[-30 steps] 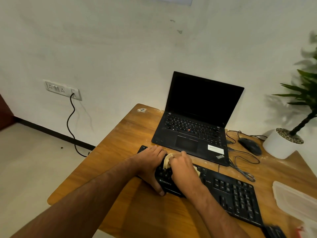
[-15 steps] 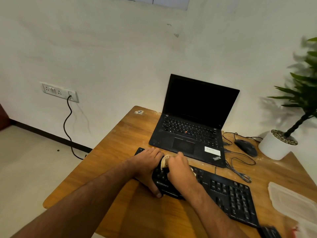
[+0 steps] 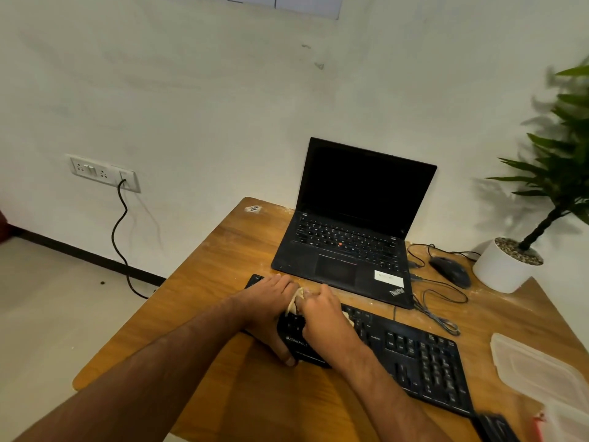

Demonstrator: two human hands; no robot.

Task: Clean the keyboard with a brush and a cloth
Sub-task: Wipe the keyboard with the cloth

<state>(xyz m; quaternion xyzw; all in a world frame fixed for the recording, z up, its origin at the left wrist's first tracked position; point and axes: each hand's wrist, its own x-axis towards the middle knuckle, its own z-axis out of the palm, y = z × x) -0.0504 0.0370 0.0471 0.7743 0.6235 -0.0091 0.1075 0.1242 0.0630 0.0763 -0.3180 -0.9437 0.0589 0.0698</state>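
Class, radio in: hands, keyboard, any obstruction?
Left hand steadies black keyboard. Right hand presses beige cloth on keys. Nothing obstructing.

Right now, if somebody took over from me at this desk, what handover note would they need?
Left hand lies spread over the left end of the black keyboard, thumb hooked on its front edge, steadying it.
Right hand grips a pale cloth, pressing it on the left-side keys.
No brush in view; whether brushing is done cannot be told.
Left to do: wipe the keys to the right, toward the number pad.
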